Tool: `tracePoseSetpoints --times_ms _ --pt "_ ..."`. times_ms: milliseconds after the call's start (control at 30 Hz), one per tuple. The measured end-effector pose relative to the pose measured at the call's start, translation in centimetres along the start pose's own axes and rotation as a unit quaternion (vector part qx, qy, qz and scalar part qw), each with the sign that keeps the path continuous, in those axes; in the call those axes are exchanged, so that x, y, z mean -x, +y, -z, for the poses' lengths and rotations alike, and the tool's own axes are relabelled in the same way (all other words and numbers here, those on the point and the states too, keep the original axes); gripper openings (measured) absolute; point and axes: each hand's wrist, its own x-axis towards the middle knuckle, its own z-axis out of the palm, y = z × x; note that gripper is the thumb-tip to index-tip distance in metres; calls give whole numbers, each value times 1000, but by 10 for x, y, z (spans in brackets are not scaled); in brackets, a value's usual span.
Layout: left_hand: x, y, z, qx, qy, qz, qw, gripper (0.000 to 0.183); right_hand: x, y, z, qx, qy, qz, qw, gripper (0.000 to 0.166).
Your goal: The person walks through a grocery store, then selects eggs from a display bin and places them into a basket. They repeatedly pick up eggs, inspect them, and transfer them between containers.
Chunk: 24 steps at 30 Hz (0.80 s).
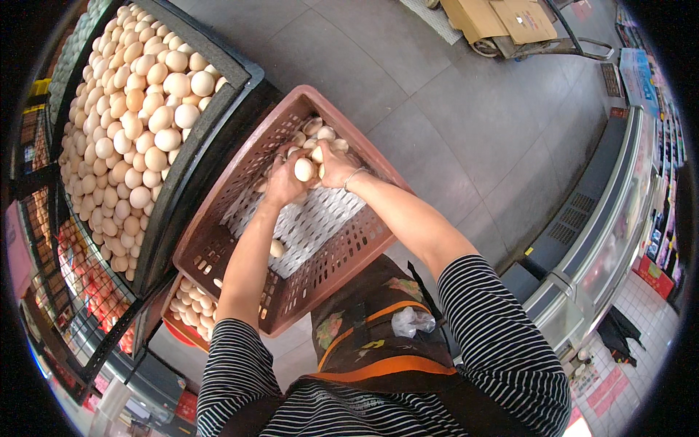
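Observation:
Both of my hands are inside a brown plastic crate [196, 232] with slotted walls. My left hand [285, 179] curls around eggs, and a pale egg [304, 170] shows at its thumb side. Close beside it, my right hand [337, 166] has its fingers around another egg [318, 155]; a thin bracelet circles that wrist. My palms hide how many eggs each holds. Beyond my fingers, several loose eggs [326, 133] lie at the crate's far end. One egg [277, 248] rests apart on the white perforated liner [314, 235], near my left forearm.
To the left, a black-edged display bin [229, 71] holds a large heap of eggs [136, 104]. Another crate with eggs [191, 308] sits beneath mine. Flattened cardboard [505, 22] lies on a hand cart [568, 49] at the upper right. A glass-topped display case [595, 240] runs along the right.

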Motion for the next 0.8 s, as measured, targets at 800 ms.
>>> tracePoseSetpoints --times_ms 800 --pt "1 -2 -4 38 3 3 999 66 4 -2 -3 29 44 21 998 81"
